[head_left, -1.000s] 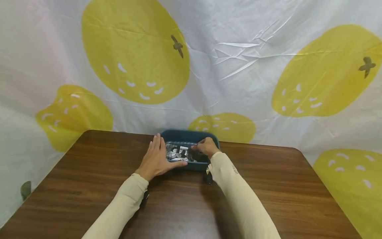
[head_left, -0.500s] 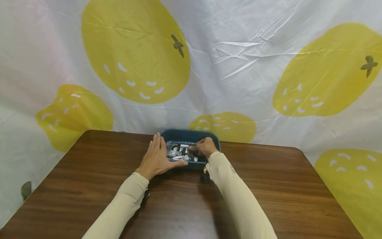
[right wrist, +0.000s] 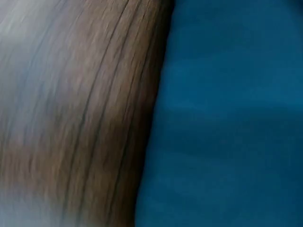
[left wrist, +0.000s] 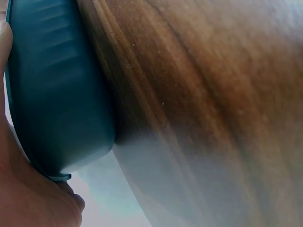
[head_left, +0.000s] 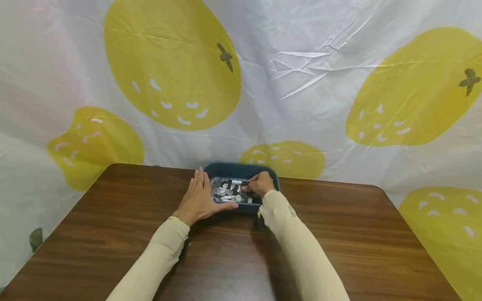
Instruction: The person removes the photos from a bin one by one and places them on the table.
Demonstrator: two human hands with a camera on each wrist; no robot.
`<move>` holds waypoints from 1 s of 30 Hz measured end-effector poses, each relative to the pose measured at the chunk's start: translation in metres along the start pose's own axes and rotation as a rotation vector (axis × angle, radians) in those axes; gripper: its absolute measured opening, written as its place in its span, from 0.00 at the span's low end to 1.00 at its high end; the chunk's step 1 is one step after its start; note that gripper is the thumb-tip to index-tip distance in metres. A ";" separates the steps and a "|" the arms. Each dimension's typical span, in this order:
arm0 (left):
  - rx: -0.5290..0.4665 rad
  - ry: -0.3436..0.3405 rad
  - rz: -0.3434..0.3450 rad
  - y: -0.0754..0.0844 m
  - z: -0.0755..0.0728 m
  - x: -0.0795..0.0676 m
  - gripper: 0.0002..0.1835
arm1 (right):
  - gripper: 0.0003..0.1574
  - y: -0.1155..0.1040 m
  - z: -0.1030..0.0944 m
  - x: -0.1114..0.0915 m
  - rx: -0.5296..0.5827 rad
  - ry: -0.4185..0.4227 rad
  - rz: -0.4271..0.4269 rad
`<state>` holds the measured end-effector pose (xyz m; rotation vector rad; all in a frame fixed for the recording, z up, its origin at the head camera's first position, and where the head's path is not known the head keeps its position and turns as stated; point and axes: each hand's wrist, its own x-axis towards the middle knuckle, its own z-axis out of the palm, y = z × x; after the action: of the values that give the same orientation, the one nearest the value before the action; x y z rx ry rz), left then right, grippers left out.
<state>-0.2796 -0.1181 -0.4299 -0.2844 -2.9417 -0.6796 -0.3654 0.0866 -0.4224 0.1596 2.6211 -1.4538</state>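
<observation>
A dark teal plastic tub [head_left: 241, 168] stands at the table's far edge. On its floor lies a black-and-white printed picture [head_left: 226, 193] of figures. My left hand [head_left: 197, 196] rests on the tub's left front corner, fingers straight along the left side and thumb along the front rim. In the left wrist view that hand [left wrist: 28, 189] touches the tub's rim. My right hand [head_left: 260, 184] reaches over the tub's right side, its fingers bent down at the picture's right part. Whether it pinches anything is too small to tell. The right wrist view shows only the tub's outer wall [right wrist: 227, 113] and tabletop.
The brown wood-grain table [head_left: 331, 234] reaches around the tub on its left, right and front. Directly behind hangs a white curtain [head_left: 293, 113] printed with yellow fruit. A dark wrist device [head_left: 260, 221] sits under the right sleeve.
My right hand has shifted slightly within the tub, and more of the picture's right part shows than a second ago. My left hand stays on the corner.
</observation>
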 end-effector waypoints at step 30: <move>0.019 0.002 0.010 0.002 -0.002 -0.002 0.75 | 0.14 -0.018 -0.039 -0.010 -0.192 0.000 -0.219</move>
<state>-0.2774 -0.1177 -0.4278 -0.2957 -2.9411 -0.6497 -0.3616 0.1103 -0.3856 -0.1533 2.8325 -1.2466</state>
